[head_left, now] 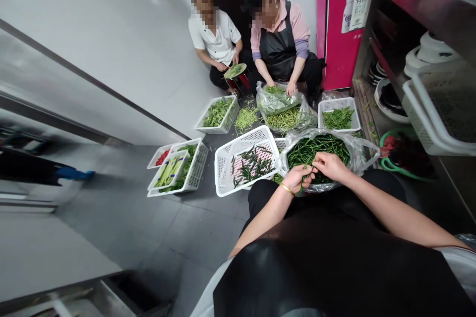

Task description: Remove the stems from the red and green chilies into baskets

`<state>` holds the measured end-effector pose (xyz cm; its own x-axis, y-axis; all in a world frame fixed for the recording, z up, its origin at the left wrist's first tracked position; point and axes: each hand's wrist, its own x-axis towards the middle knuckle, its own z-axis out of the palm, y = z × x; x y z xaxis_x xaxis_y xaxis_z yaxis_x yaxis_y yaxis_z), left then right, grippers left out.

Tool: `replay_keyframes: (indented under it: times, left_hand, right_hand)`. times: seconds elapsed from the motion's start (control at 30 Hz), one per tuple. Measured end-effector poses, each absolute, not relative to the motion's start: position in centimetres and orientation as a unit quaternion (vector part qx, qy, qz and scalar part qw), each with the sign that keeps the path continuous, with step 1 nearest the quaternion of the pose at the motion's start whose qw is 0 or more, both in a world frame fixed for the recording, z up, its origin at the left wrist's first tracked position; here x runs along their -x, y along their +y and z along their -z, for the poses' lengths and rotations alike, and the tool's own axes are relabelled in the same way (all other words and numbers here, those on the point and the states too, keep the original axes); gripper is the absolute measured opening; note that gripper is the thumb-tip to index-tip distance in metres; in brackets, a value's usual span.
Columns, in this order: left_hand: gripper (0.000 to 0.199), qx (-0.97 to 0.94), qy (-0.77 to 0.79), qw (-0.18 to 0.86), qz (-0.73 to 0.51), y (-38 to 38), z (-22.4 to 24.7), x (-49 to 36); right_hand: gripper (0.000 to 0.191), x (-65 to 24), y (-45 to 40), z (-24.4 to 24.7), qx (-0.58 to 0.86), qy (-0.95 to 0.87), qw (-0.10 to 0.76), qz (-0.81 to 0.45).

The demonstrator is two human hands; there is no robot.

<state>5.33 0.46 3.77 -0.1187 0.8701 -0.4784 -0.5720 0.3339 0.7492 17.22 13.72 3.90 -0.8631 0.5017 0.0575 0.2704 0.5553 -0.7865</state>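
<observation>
A clear plastic bag (362, 151) full of long green chilies (320, 147) lies open in front of my knees. Over its near edge, my left hand (298, 178), with a gold bracelet at the wrist, is closed round a few green chilies. The fingertips of my right hand (330, 165) pinch the upper end of the same chilies, close against the left fingers. Left of the bag, a white perforated basket (223, 171) holds scattered green chilies (255, 166), with its pink-looking bottom showing between them.
Two people (219, 34) (280, 39) sit ahead, handling greens. White baskets of greens (219, 111) (338, 118) stand near them. More baskets (195, 168) are at left. A green basin (388, 164) and metal shelving (394, 59) are at right.
</observation>
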Motion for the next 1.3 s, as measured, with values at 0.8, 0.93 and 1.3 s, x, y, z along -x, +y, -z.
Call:
replay_keyframes:
  times: [0.8,0.93,1.3]
  left_hand:
    - [0.041,-0.145,0.472,0.57,-0.657,-2.0,-4.2,-1.7]
    - [0.035,-0.148,0.516,0.553,-0.638,-1.5,-3.5,-2.1]
    - [0.034,-0.426,0.624,0.392,-0.525,2.5,-2.7,-5.2]
  right_hand:
    - [0.025,-18.6,15.8,-2.0,0.28,-0.938,-0.118,-0.169]
    - [0.017,-18.4,16.1,-2.4,0.264,-0.939,-0.126,-0.183]
    - [0.016,-15.6,17.6,-7.6,0.259,-0.842,0.044,-0.47]
